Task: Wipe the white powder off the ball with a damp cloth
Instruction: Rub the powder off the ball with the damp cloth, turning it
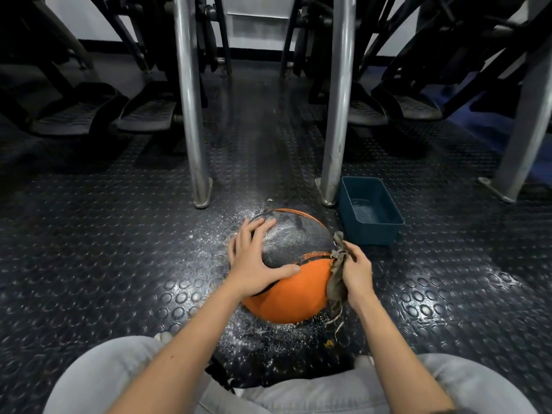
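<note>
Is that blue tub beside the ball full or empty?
Nearly empty: the blue tub stands upright with only a shallow, glinting layer of what looks like water on its bottom.

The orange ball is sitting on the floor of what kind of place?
Most likely a gym. Exercise machines with big foot pedals stand behind it, the floor is black studded rubber matting, and the ball looks like a heavy workout ball.

Ball partly under left hand
</note>
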